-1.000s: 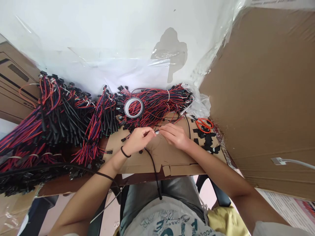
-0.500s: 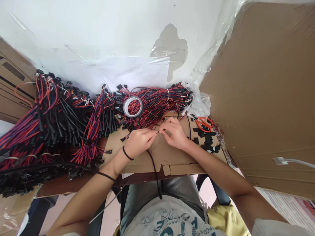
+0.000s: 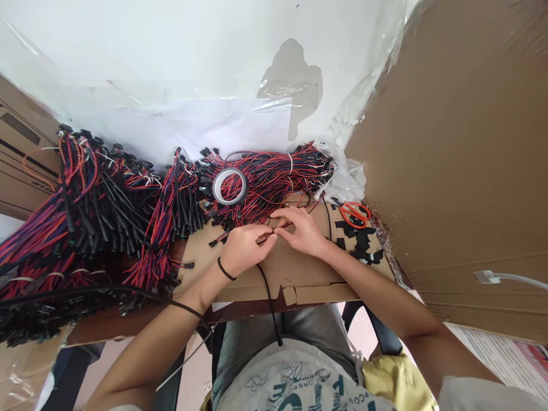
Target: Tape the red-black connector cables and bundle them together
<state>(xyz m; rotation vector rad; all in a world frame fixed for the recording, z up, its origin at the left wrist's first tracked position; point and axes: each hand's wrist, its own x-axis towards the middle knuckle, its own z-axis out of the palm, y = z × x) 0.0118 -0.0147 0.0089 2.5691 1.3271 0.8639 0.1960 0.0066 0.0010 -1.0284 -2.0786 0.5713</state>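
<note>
Over the cardboard sheet (image 3: 240, 285), my left hand (image 3: 248, 246) and my right hand (image 3: 299, 231) meet at their fingertips. Both hands are pinched closed around something thin and dark, perhaps a wire end, too small to make out. A black cable (image 3: 269, 294) runs from beneath my left hand down over the sheet's front edge to my lap. Just behind my hands lies a bundle of red and black wires (image 3: 274, 171), with a roll of black tape (image 3: 242, 187) resting on its left part.
Orange-handled scissors (image 3: 355, 216) lie at the right beside black tape pieces (image 3: 363, 245). Large wire bundles (image 3: 103, 211) fill the left side. A clear plastic bag (image 3: 349, 177) sits at the back right, against a tall cardboard panel (image 3: 462, 160).
My left fingers have curled inward and my thumb now meets the right fingertips. The right index finger has lifted slightly and moved left. The view has shifted a little.
</note>
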